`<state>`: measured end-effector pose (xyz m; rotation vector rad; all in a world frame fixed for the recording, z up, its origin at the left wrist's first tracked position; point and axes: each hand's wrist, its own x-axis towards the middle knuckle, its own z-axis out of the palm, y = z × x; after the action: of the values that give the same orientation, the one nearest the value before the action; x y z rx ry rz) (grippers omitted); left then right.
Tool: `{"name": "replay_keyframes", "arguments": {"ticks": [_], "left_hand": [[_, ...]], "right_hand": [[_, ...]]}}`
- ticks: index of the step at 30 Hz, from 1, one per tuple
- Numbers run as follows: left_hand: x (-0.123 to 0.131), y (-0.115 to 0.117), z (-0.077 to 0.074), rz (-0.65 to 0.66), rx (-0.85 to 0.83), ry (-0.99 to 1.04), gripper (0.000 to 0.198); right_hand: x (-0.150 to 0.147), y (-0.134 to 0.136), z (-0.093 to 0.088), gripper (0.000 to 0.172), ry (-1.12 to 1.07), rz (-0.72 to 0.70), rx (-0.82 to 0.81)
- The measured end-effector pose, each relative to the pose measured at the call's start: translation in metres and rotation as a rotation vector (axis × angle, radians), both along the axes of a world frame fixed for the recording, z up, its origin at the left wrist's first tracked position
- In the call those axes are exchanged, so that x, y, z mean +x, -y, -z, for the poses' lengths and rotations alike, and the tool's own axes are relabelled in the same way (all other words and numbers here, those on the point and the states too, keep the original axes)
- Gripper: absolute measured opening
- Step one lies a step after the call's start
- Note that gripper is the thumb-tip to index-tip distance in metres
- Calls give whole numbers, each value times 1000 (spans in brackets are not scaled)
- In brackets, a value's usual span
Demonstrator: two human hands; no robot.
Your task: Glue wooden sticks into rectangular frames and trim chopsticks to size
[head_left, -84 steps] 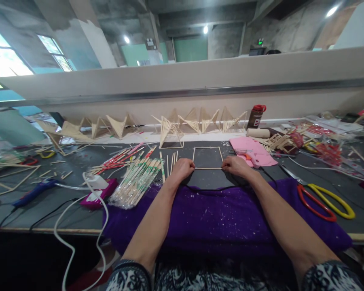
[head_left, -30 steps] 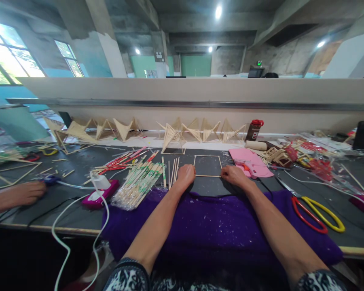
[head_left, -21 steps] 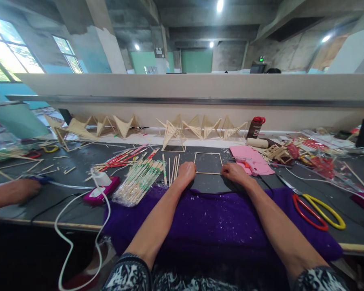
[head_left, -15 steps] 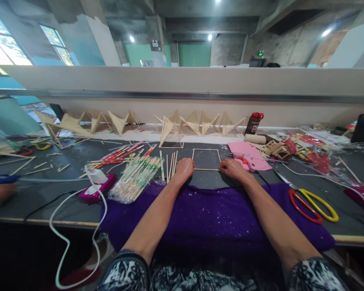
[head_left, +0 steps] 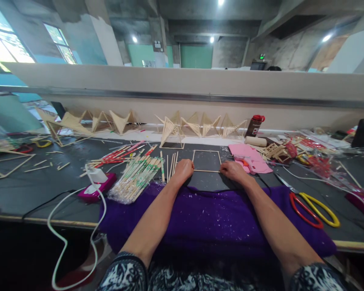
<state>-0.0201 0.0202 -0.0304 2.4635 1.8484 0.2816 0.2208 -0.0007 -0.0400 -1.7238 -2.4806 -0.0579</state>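
A square frame of thin wooden sticks (head_left: 206,151) lies flat on the dark table in front of me. My left hand (head_left: 184,169) is closed at its near left corner, the fingers curled around the stick end. At the near right corner my right hand (head_left: 231,169) is closed in the same way. The fingertips of both hands are partly hidden. Just left of my left hand lie several loose sticks (head_left: 171,165) and a plastic pack of wrapped chopsticks (head_left: 136,178). Right of my right hand a glue gun (head_left: 249,163) rests on a pink cloth (head_left: 262,161).
Stick models (head_left: 170,131) stand along the back. Large scissors (head_left: 309,208) lie at the right on a purple cloth (head_left: 212,214). A power strip (head_left: 98,188) with a white cable sits left. A bottle (head_left: 255,126) and a tangle of sticks and wrappers (head_left: 282,149) are at the back right.
Both hands stay at the near corners of the stick frame, which has not visibly moved. Another person's arm at the far left has gone out of view.
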Motion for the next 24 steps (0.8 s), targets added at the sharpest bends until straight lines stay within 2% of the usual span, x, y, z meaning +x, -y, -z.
{"name": "replay_keyframes", "arguments": {"ticks": [4,7,10,14,19,24], "left_hand": [[-1,1,0,-15,-6,4,26],[-1,0,1,-22,-10,5,27],[-1,0,3,-19,-13,7,28],[0,-1,2,-4,-14,17,29],[0,0,1,8,-19,30,29],[1,-1,0,-3,-37,37,28]], "right_hand": [[8,-5,0,26,-70,3,-6],[12,-7,-2,29,-144,23,86],[9,-11,-3,30,-90,36,155],[-9,-25,-3,33,112,-51,109],[-40,-42,-6,33,219,-183,41],[-62,-43,-10,22,259,-174,62]]}}
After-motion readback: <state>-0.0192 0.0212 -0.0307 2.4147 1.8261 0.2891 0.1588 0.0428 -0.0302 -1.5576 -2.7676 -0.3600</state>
